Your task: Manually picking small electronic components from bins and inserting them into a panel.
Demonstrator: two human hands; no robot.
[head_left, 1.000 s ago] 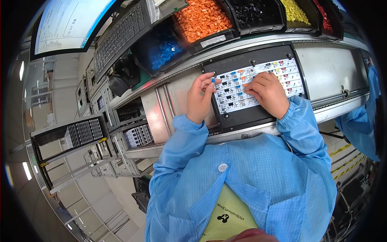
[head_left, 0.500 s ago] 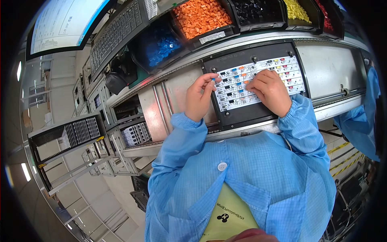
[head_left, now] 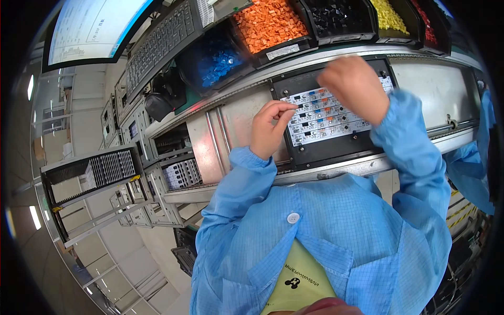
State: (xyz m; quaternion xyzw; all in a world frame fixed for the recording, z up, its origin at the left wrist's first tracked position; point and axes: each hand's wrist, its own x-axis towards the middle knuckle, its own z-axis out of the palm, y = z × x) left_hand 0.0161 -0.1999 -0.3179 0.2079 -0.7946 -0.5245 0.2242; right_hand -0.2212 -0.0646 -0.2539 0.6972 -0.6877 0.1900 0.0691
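Note:
My left hand (head_left: 271,128) is at the left edge of a black fixture tray (head_left: 315,156). Its thumb and fingertips are pinched together over the white circuit board strips (head_left: 315,137); anything between them is too small to make out. These strips lie in parallel rows and carry small black, blue and orange parts. Above the tray's far right part is my right hand (head_left: 356,88), smeared by motion, fingers curled down and pointing left. It hides part of the boards, and whether it holds anything does not show.
Along the far side stand bins of small blue (head_left: 218,67), orange (head_left: 270,26), black (head_left: 338,18), yellow (head_left: 389,17) and red parts (head_left: 424,23). A keyboard (head_left: 160,47) and a monitor (head_left: 94,31) are at far left. The tray sits on a metal rail conveyor (head_left: 341,169). Another person's blue sleeve (head_left: 472,173) shows at right.
My right hand has lifted off the boards and moved away, toward the bins. My left hand has shifted slightly right over the board ends; the small blue piece at its fingertips no longer shows.

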